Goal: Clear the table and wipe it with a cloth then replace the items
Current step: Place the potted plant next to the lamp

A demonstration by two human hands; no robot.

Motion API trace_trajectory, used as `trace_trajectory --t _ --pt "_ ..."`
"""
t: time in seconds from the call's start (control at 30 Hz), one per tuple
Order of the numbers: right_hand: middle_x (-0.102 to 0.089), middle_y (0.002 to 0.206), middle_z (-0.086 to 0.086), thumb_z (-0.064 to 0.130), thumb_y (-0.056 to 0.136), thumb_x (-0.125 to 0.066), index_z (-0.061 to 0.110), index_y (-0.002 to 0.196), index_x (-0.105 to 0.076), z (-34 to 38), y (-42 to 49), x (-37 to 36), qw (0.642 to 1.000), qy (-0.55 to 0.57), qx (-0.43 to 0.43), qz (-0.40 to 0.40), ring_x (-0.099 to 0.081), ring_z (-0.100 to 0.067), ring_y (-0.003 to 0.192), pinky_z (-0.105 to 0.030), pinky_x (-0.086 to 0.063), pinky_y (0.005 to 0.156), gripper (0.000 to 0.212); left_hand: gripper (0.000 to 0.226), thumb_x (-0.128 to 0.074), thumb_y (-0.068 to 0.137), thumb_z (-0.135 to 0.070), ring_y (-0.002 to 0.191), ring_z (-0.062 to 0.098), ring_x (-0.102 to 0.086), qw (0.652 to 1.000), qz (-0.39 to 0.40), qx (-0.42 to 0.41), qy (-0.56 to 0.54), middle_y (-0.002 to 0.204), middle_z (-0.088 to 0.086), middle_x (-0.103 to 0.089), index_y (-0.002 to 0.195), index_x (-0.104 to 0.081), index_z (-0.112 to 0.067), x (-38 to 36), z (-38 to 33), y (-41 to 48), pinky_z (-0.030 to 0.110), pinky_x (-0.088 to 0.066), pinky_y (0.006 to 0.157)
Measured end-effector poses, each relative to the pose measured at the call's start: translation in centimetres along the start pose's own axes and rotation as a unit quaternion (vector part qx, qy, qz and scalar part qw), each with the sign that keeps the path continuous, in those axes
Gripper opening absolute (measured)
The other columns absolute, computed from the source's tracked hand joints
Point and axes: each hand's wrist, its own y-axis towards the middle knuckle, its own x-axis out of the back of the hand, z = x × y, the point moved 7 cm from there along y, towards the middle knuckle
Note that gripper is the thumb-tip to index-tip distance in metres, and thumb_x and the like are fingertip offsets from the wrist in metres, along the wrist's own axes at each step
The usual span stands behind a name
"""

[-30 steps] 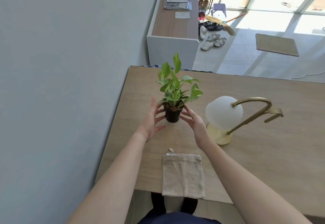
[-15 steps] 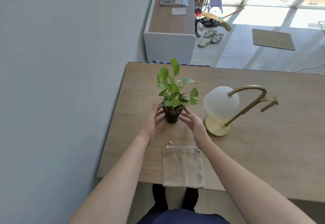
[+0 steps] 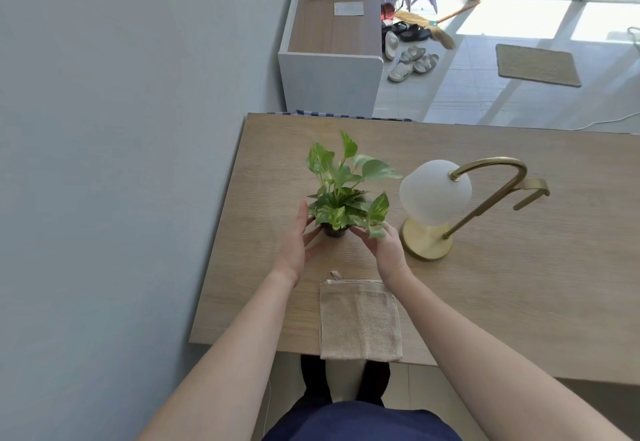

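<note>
Here the potted plant [image 3: 341,198] stands upright, just left of the lamp [image 3: 434,191]. Left grip [image 3: 298,239] and right grip [image 3: 386,244] clasp its base.

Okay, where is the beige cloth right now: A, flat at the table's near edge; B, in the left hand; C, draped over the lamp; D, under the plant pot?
A: the cloth lies flat at the table's near edge, apart from the plant pot that the left hand and right hand hold.
</note>
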Motion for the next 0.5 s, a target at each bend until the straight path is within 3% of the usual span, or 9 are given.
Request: trace_trajectory --t 0.07,0.17,0.27,0.33,0.4,0.47,0.5 --pt "-0.078 0.117 -0.011 0.013 0.09 -0.055 0.013 0.112 -0.077 -0.1 0.0 0.3 1.0 -0.016 0.003 -0.008 -0.068 -0.03 0.122 -0.049 -0.048 0.116 0.031 0.046 -0.047 0.099 -0.074 0.135 0.017 -0.061 1.0 0.003 0.006 -0.002 0.131 -0.021 -0.063 0.13 -0.064 -0.045 0.0 0.2 0.1 0.057 -0.042 0.121" --pt "-0.077 0.121 -0.012 0.013 0.082 -0.056 0.01 0.115 -0.077 0.4 -0.2 -0.4 1.0 0.013 0.007 0.02 -0.067 -0.032 0.126 -0.042 -0.05 0.112 0.039 0.041 -0.047 0.102 -0.071 0.134 0.017 -0.062 1.0 0.0 0.006 -0.003 0.131 -0.02 -0.063 0.128 -0.065 -0.044 0.1 0.2 0.1 0.056 -0.045 0.119" --pt "-0.079 0.108 0.001 0.014 0.076 -0.056 0.019 0.104 -0.077 1.2 -1.0 -0.5 0.999 -0.033 -0.002 0.022 -0.068 -0.028 0.119 -0.036 -0.053 0.106 0.036 0.044 -0.042 0.102 -0.073 0.131 0.018 -0.064 1.0 -0.006 0.008 0.013 0.132 -0.018 -0.064 0.127 -0.064 -0.044 0.4 0.4 0.1 0.053 -0.048 0.117" --pt "-0.078 0.103 0.008 0.021 0.079 -0.059 0.029 0.102 -0.076 1.6 -1.2 0.1 0.994 -0.104 -0.002 0.019 -0.07 -0.025 0.114 -0.036 -0.054 0.104 0.03 0.052 -0.035 0.104 -0.075 0.126 0.02 -0.066 0.999 -0.019 0.011 0.036 0.135 -0.012 -0.065 0.129 -0.064 -0.04 0.9 0.8 0.1 0.052 -0.05 0.114" --pt "-0.075 0.098 0.011 0.023 0.089 -0.061 0.038 0.102 -0.072 1.7 -1.4 1.4 0.973 -0.229 0.002 0.015 -0.071 -0.017 0.096 -0.033 -0.055 0.09 0.023 0.053 -0.031 0.108 -0.069 0.12 0.024 -0.067 0.996 -0.033 0.016 0.083 0.135 -0.004 -0.066 0.13 -0.065 -0.034 1.7 1.6 -0.2 0.05 -0.054 0.107" --pt "-0.067 0.096 0.01 0.015 0.098 -0.059 0.035 0.108 -0.071 1.6 -1.9 3.0 0.934 -0.358 0.005 0.013 -0.062 -0.008 0.079 -0.023 -0.048 0.074 0.026 0.044 -0.042 0.111 -0.056 0.115 0.025 -0.068 0.984 -0.044 0.003 0.173 0.128 -0.001 -0.07 0.128 -0.069 -0.026 2.4 2.3 -1.0 0.047 -0.055 0.101" --pt "-0.065 0.102 0.009 0.013 0.098 -0.058 0.031 0.114 -0.072 1.5 -2.3 3.8 0.907 -0.42 0.01 0.013 -0.061 -0.006 0.084 -0.022 -0.046 0.076 0.027 0.034 -0.052 0.109 -0.049 0.113 0.023 -0.068 0.974 -0.039 -0.011 0.221 0.123 -0.002 -0.071 0.125 -0.07 -0.025 2.7 2.8 -1.4 0.044 -0.055 0.101"
